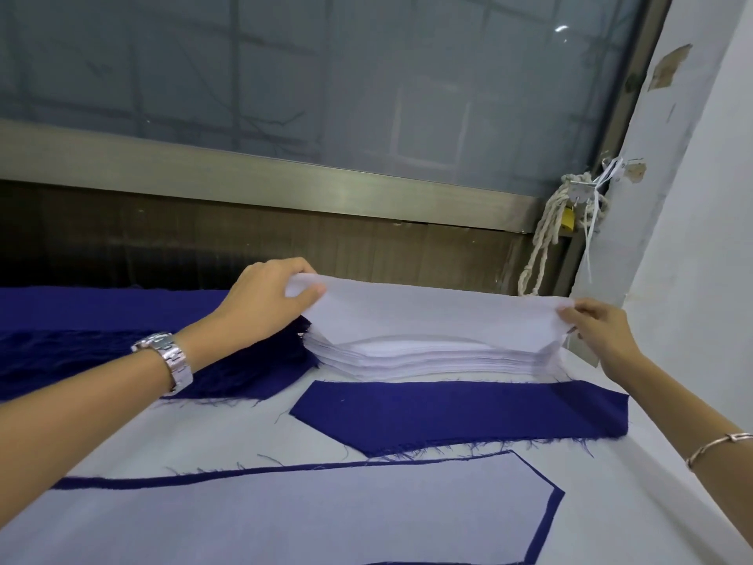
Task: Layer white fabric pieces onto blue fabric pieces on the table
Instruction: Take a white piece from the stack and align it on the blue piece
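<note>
A person is standing at a table covered in white cloth, lifting one white fabric piece off a stack of white pieces. The stack is lying at the far middle of the table, toward 12 o'clock in the view.

The left hand is pinching the piece's 9 o'clock end between thumb and curled fingers. The right hand is pinching its 3 o'clock end the same way. The lifted piece is stretching between them, its long axis running from 9 to 3 o'clock and its middle sagging toward the stack.

Just at 6 o'clock of the stack, a bare blue fabric piece is lying flat, long axis also 9 to 3, with its angled end pointing toward 8 o'clock. Nearer the viewer, a layered blue piece is already carrying a white piece on top, its pointed end facing 3 o'clock and a blue border showing around the edge.

A pile of blue fabric is sitting at 9 o'clock of the stack. A metal watch is circling the left wrist and a thin bracelet the right. At 1 o'clock, a rope and a yellow padlock are hanging by the window frame; any marking on the padlock is too small to read.
</note>
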